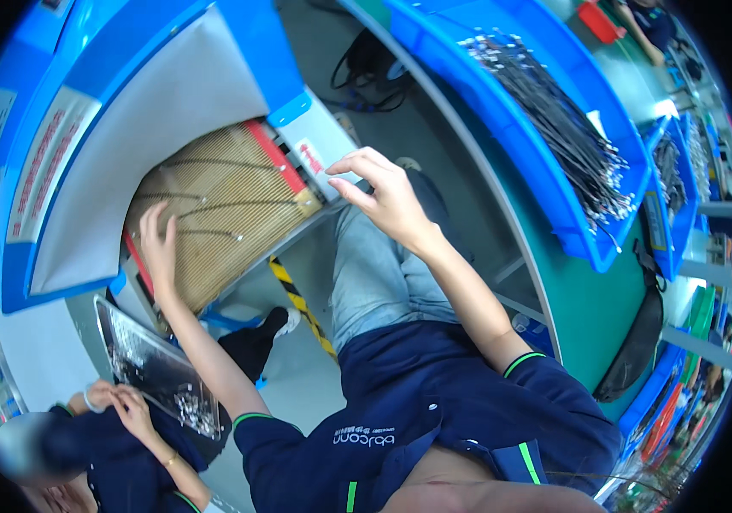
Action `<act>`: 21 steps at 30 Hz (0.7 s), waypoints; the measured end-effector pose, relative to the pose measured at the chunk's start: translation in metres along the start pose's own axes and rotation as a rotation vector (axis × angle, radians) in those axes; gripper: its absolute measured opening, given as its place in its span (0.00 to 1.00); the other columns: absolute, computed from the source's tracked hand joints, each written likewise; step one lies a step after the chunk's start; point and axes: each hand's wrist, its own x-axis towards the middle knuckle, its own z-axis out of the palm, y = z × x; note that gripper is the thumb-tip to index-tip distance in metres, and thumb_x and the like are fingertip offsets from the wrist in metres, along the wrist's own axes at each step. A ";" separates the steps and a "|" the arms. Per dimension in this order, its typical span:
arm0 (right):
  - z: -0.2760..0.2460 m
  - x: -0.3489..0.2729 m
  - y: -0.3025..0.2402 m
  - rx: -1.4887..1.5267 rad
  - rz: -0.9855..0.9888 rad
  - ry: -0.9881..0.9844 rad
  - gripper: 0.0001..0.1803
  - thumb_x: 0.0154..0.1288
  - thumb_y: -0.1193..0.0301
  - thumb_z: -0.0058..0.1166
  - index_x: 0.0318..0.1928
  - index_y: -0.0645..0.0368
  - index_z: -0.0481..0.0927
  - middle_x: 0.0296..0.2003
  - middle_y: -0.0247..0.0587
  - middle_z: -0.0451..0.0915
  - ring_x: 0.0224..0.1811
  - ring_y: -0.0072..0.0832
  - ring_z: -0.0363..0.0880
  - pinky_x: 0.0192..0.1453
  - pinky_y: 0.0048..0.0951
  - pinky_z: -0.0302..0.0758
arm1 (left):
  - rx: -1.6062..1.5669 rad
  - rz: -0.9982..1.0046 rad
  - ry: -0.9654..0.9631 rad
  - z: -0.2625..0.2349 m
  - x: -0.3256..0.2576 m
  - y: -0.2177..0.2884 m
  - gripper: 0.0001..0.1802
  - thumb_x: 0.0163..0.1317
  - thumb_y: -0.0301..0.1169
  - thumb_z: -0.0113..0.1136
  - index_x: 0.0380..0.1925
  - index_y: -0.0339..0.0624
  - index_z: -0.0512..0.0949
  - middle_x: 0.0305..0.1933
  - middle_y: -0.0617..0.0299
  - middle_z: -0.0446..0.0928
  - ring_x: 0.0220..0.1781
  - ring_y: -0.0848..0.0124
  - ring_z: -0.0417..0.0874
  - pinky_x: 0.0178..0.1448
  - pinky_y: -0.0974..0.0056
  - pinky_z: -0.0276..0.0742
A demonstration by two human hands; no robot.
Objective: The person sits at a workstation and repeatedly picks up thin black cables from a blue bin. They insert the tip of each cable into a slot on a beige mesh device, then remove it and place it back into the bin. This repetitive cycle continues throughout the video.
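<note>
Several black cables (250, 203) with small light-coloured ends lie across a tan ribbed conveyor belt (220, 265), which runs out from under a blue-and-white machine hood (169, 94). My left hand (158, 250) reaches over the belt's left side, fingers apart, close to the cable ends. Whether a fingertip touches a cable, I cannot tell. To the right of the belt, my right hand (385, 198) hovers above my lap by the machine's white side panel (319, 141). Its fingers are bent, with a gap to the thumb, and no object shows in it.
A large blue bin (502, 111) of bundled black cables stands on the green table (584, 295) at right, with a black pouch (635, 342) near its edge. At lower left, a co-worker's hands (122, 408) work beside a tray (139, 342) of small shiny parts. Yellow-black tape (297, 299) marks the floor.
</note>
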 end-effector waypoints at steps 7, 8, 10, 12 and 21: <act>-0.116 0.051 -0.088 -0.436 -0.207 0.199 0.08 0.60 0.68 0.56 0.34 0.59 0.79 0.28 0.43 0.76 0.32 0.38 0.77 0.37 0.33 0.74 | -0.335 0.063 0.015 0.039 -0.066 0.115 0.11 0.61 0.23 0.56 0.45 0.37 0.76 0.49 0.53 0.76 0.54 0.58 0.76 0.61 0.59 0.68; -0.129 0.060 -0.097 -0.560 -0.218 0.182 0.08 0.59 0.67 0.54 0.33 0.59 0.80 0.28 0.46 0.78 0.32 0.41 0.79 0.38 0.36 0.76 | -0.374 0.067 -0.024 0.048 -0.074 0.132 0.11 0.60 0.23 0.56 0.44 0.37 0.76 0.48 0.53 0.76 0.53 0.58 0.76 0.61 0.59 0.68; -0.150 0.074 -0.116 -0.706 -0.092 0.054 0.10 0.59 0.68 0.57 0.38 0.61 0.81 0.34 0.45 0.82 0.36 0.36 0.82 0.42 0.32 0.77 | -0.461 0.036 -0.121 0.064 -0.092 0.161 0.11 0.60 0.23 0.56 0.43 0.37 0.77 0.47 0.53 0.76 0.52 0.59 0.77 0.59 0.60 0.69; -0.171 0.087 -0.125 -0.852 0.003 -0.033 0.13 0.59 0.65 0.57 0.41 0.60 0.82 0.35 0.49 0.82 0.36 0.38 0.82 0.42 0.34 0.78 | -0.554 0.053 -0.252 0.078 -0.104 0.185 0.10 0.59 0.22 0.56 0.42 0.37 0.78 0.47 0.54 0.77 0.51 0.59 0.78 0.57 0.60 0.71; -0.291 0.112 -0.024 -1.236 0.352 -0.371 0.27 0.57 0.59 0.60 0.55 0.58 0.75 0.47 0.51 0.79 0.49 0.41 0.79 0.53 0.37 0.76 | -0.738 0.108 -0.555 0.130 -0.160 0.222 0.10 0.60 0.24 0.57 0.42 0.37 0.79 0.46 0.51 0.77 0.50 0.56 0.79 0.53 0.60 0.73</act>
